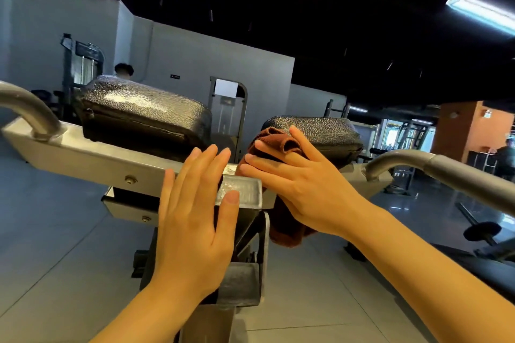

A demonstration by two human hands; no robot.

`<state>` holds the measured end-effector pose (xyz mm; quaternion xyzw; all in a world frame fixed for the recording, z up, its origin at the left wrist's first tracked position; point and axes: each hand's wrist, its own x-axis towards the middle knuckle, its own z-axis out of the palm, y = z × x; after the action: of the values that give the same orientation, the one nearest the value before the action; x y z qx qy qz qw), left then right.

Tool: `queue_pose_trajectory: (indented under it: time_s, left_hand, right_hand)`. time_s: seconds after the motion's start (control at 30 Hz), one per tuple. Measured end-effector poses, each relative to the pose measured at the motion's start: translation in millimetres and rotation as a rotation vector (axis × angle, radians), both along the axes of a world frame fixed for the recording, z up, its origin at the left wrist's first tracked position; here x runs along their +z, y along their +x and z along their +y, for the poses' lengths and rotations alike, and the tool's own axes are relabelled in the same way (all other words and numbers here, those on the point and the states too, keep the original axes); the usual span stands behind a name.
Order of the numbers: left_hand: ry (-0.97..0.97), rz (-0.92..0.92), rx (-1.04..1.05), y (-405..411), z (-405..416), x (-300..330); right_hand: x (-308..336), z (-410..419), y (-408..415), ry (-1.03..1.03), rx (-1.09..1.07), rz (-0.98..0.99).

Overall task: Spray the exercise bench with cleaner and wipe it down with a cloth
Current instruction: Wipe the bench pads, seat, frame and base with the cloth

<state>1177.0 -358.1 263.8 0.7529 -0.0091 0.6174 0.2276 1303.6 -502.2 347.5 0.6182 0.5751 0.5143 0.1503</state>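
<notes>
Bench pad (315, 131): firm, textured vinyl, probably slick when wet. Right hand (292, 175) presses the soft brown cloth (276, 142) against its near edge, fingers spread flat; left hand (195, 203) rests flat on the steel frame (92, 156) beside it.

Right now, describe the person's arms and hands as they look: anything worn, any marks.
Both forearms are bare as far as the picture shows; no sleeves reach into view. The left hand and right hand wear no gloves, rings, watch or bands. Fingernails are short and unpainted. No marks are visible.
</notes>
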Motion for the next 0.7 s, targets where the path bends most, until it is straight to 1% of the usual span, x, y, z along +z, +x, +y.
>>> queue_pose_trajectory:
  time_s: [0.07, 0.17, 0.23, 0.37, 0.53, 0.7]
  left_hand:
    - [-0.003, -0.019, 0.002, 0, -1, -1]
    - [-0.116, -0.074, -0.036, -2, -2, 0]
    - [-0.149, -0.079, -0.054, -3, -2, 0]
    - [-0.127, -0.075, -0.048, -4, -3, 0]
    - [-0.113, -0.064, -0.067, -4, -1, 1]
    - [-0.129, -0.052, -0.095, -1, 1, 0]
  right_hand:
    - [-6, -6, 3, 0.029, 0.013, -0.004]
    - [3, 2, 0, 0.034, 0.018, -0.024]
    - [17, 18, -7, 0.013, 0.048, -0.009]
    - [30, 39, -12, -0.074, 0.108, -0.026]
    - [19, 10, 5, -0.116, 0.043, -0.019]
    - [13, -11, 15, -0.060, 0.017, -0.031]
